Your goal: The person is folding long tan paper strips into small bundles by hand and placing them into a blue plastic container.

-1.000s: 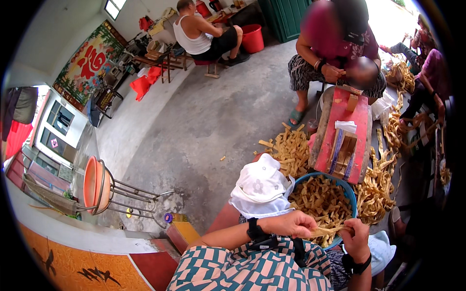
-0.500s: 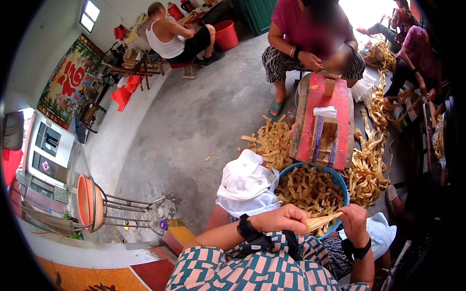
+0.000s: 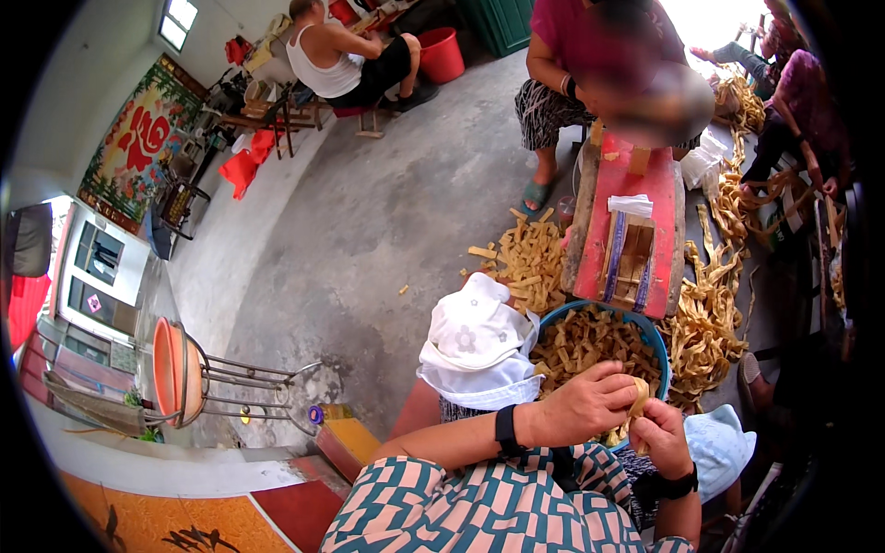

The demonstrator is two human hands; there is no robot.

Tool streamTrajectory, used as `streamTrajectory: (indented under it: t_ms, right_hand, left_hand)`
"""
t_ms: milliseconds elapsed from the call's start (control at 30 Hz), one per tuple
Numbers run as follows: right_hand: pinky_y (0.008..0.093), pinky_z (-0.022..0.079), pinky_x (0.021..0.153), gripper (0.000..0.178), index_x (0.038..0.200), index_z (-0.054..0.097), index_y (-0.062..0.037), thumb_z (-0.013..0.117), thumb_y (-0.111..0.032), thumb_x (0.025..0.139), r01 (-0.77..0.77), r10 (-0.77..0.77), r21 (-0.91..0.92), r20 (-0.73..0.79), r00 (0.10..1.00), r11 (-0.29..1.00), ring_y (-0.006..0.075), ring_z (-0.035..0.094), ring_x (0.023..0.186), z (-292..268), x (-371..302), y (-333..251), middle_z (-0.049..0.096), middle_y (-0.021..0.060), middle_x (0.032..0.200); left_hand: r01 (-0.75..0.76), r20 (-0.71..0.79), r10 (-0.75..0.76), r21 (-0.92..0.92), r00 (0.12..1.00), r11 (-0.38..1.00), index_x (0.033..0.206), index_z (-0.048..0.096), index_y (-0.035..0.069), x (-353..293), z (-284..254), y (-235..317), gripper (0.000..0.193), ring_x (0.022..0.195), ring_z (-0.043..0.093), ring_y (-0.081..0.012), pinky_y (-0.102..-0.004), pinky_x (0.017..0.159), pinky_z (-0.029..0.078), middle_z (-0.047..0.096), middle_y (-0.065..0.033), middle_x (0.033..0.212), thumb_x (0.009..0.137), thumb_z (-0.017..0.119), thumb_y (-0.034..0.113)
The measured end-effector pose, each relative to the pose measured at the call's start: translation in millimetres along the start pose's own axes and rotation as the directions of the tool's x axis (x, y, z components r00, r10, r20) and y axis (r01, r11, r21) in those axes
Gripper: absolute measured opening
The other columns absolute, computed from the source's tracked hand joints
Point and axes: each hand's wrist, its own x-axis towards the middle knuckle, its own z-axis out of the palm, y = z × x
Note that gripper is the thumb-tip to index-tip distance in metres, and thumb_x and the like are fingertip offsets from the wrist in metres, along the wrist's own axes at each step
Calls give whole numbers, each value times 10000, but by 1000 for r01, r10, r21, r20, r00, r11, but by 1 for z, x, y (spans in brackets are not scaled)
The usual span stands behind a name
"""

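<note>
Between my two hands is a pale yellow strip (image 3: 640, 396), flat and pliable, bent into a loop; I cannot tell what it is made of. My left hand (image 3: 585, 405) has its fingers closed on the upper part of the strip. Lower down and to the right, my right hand (image 3: 660, 433) pinches its other end. Both hands are over the near side of a blue basin (image 3: 663, 355). Inside it lie many short folded yellow-brown pieces (image 3: 590, 343), partly hidden by my left hand.
Beyond the basin, a red-topped wooden bench (image 3: 619, 175) bears a small wooden box (image 3: 636, 253). Loose pieces (image 3: 530, 263) and long strips (image 3: 705, 323) cover the floor beside it. A white hat (image 3: 475, 332) and light-blue hat (image 3: 719, 447) flank me. A person (image 3: 562, 55) sits opposite.
The strip was stretched nearly straight between my hands; now it is looped. My left hand has risen and moved right, closer to my right hand, which is slightly lower. The whole view has shifted slightly.
</note>
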Motion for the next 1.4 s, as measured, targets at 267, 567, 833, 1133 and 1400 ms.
streamTrajectory:
  t_ms: [267,567,833,1133,1400]
  right_hand:
    - [212,388,541,182,906,652,-75,626,-214,1021,-83,73,69,141,987,994,35,496,621,-10,7,10,572,-57,727]
    - [221,392,572,126,1018,651,-50,620,-172,1022,-2,-44,628,58,997,778,90,514,621,-8,11,26,560,-17,740]
    - [236,393,598,119,1059,632,-17,612,-41,944,-27,-108,521,228,968,853,94,502,668,-8,13,8,617,39,836]
    - [191,381,515,242,1144,570,-59,633,6,919,145,-81,416,-169,982,898,18,499,624,-2,23,14,613,-35,845]
    - [219,505,860,434,1396,546,-12,636,-34,972,219,-212,189,-60,976,957,59,592,964,5,16,0,628,22,1139]
  left_hand:
    - [-34,180,25,47,983,998,997,701,135,7,2,9,231,834,594,-169,-296,642,494,603,5,1016,768,676,157]
    - [-67,65,53,235,996,970,1001,734,149,22,4,14,215,1128,610,-233,-377,896,516,642,-19,1260,787,726,134]
    - [26,-161,35,363,986,931,934,734,163,1,8,7,119,1226,584,-258,-588,1162,327,673,-7,1222,822,708,131]
    - [5,-57,2,136,998,991,1021,732,120,13,-6,7,264,833,647,-234,-416,873,531,680,-30,938,771,733,34]
    - [275,-50,-276,-32,960,961,926,709,68,-3,12,-1,186,690,593,-251,-371,683,471,627,-41,770,792,827,121]
